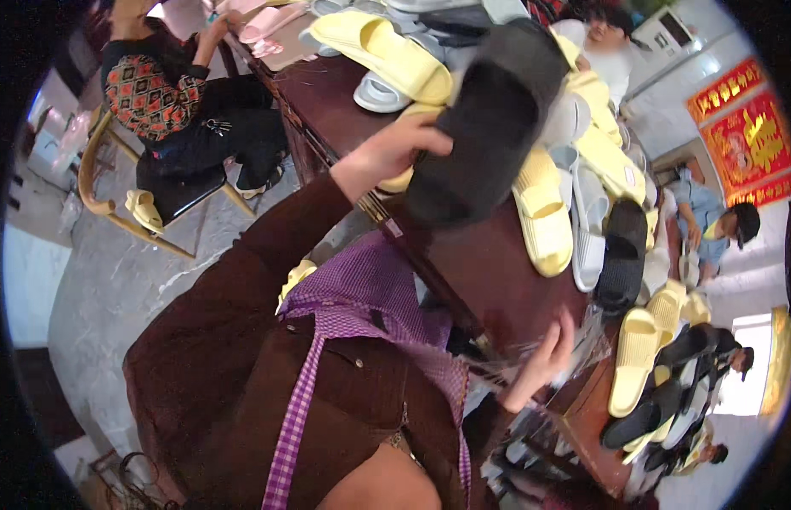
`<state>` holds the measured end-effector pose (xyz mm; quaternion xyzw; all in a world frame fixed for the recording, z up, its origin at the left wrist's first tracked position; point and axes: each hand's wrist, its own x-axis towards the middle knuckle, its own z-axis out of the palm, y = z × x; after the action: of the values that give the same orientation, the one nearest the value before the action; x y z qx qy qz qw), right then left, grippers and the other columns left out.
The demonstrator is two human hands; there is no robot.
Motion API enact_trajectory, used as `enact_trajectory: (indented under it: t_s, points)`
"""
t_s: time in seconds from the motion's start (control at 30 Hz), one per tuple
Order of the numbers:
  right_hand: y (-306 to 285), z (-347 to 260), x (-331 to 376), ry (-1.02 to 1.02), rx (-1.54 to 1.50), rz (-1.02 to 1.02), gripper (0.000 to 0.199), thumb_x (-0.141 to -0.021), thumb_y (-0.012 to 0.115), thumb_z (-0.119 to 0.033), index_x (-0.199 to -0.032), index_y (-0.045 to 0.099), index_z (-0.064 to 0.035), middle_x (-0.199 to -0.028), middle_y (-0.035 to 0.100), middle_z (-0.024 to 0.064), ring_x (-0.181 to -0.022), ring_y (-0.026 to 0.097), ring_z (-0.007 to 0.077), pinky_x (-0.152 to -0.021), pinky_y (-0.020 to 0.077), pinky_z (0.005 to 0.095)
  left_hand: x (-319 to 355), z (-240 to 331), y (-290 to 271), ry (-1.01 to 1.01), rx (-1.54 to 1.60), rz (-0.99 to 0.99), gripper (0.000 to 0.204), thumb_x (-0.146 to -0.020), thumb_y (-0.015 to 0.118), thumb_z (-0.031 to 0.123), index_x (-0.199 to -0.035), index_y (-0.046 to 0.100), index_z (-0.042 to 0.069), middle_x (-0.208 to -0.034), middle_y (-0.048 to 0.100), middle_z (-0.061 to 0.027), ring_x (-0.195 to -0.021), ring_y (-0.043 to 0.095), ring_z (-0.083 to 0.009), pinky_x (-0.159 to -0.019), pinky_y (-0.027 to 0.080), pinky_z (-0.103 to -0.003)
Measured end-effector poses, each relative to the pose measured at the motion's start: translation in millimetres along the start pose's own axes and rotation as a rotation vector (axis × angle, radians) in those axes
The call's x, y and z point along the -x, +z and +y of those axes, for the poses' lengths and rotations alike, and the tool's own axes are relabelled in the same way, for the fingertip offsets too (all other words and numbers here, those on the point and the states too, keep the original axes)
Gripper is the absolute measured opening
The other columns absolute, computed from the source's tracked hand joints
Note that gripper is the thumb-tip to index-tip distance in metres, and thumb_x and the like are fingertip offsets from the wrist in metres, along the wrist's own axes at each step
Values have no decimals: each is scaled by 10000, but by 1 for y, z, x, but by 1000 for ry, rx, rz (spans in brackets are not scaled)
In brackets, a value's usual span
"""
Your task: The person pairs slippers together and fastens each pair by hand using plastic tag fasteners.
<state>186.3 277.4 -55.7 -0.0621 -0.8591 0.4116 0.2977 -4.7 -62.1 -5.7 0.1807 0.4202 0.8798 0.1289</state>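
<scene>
1. Left hand [394,151] grips a black slide sandal [487,119] by its lower edge, thumb over the sole side, and holds it raised above the dark brown table [489,263].
2. The sandal tilts up and to the right from the hand; most of it sticks out past the fingers.
3. Right hand [541,355] sits at the table's near edge, fingers spread on crinkled clear plastic bags [506,361]; whether it is closed on the plastic, cannot tell.
4. Yellow slide sandals [544,212], white ones [589,225] and another black sandal [623,255] are piled on the table just behind the held one.
5. A seated person in a patterned top [153,85] is at the table's far left end.
</scene>
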Motion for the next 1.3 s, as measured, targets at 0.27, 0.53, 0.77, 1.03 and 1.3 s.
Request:
enact_trajectory:
  t_s: [0.27, 0.53, 0.77, 1.03, 1.3]
  points:
    - [36, -21, -41, 517, -915, 43, 491, -942, 450, -372, -1292, 430, -28, -1240, 530, 140, -1113, 520, 229, -909, 421, 348, 53, -61, 40, -559, -130, -393, 627, -628, 619, 70, -1218, 470, -81, -1125, 594, -117, -1013, 571, -176, -921, 426, -295]
    - [13, 14, -29, 679, -1108, 111, 364, -901, 548, -268, -1139, 548, 8, -1112, 597, 100, -995, 566, 207, -841, 466, 363, 48, -83, 44, -669, -312, -517, 684, -651, 644, 96, -1286, 434, -46, -1126, 590, -105, -1009, 559, -170, -925, 416, -291]
    - [3, 21, -31, 795, -985, 377, 368, -951, 421, -280, -1182, 527, -15, -1128, 608, 108, -1013, 588, 233, -899, 461, 385, 58, -87, 25, -489, -365, -423, 670, -724, 633, 147, -1333, 396, -3, -1066, 604, -89, -922, 589, -161, -828, 476, -298]
    - [2, 30, -26, 711, -1065, 531, 313, -940, 434, -213, -1172, 532, -27, -1100, 618, 111, -998, 595, 217, -891, 475, 366, 81, -78, 23, -607, -277, -190, 405, -836, 547, 118, -1209, 468, -16, -938, 627, -83, -723, 619, -132, -604, 498, -240]
    - [-29, 38, 0, 265, -696, 189, 311, -878, 503, -38, -1188, 523, -33, -1148, 592, 108, -1014, 586, 224, -879, 489, 368, 71, -74, 14, -175, -483, 37, 292, -836, 450, -43, -1102, 555, 16, -992, 628, -103, -847, 629, -170, -750, 501, -248]
